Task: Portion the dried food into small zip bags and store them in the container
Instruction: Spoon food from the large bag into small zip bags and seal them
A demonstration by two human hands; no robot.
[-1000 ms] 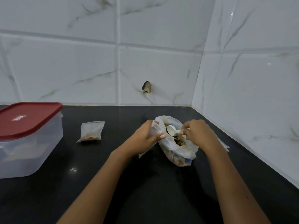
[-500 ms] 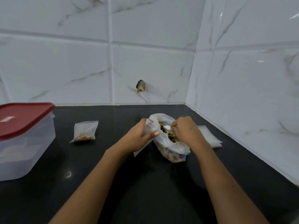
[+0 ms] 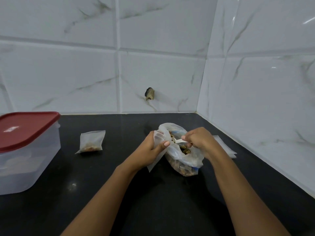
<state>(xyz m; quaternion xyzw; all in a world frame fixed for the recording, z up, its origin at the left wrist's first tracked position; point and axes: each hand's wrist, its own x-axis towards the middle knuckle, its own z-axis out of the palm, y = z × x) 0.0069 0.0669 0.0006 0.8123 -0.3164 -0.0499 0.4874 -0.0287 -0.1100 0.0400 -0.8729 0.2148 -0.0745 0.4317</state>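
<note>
"Dried food (image 3: 183, 149) first: where is it?"

"Most of it sits in the big plastic bag (image 3: 185, 160) lying on the table (image 3: 153, 201), mouth open toward twelve o'clock. One filled zip bag (image 3: 91, 142) lies at nine o'clock from it, and the container (image 3: 29, 159), red lid (image 3: 25, 128) on, stands farther out along nine. A stack of empty bags (image 3: 226, 149) lies at three o'clock."

"And the hands?"

"The left hand (image 3: 150, 150) grips a small zip bag (image 3: 159, 137) at the big bag's nine o'clock edge — fingers curled round it, thumb across the front. The right hand (image 3: 199, 140) has its fingers clenched on the handle of a white scoop (image 3: 179, 141), whose bowl is over the big bag's mouth, close to the small bag."

"So the step is loading a scoopful?"

"I'd judge so. To do it well, hold the small bag's mouth wide and upright above the big bag, so spills drop back into the stock and not on the table. Put the scoop's lip inside the mouth before tipping, and tip slowly. I can't tell how wide that mouth stands now; thin film may fold shut. Leave room below the zip — an overfilled bag will not seal."
</note>
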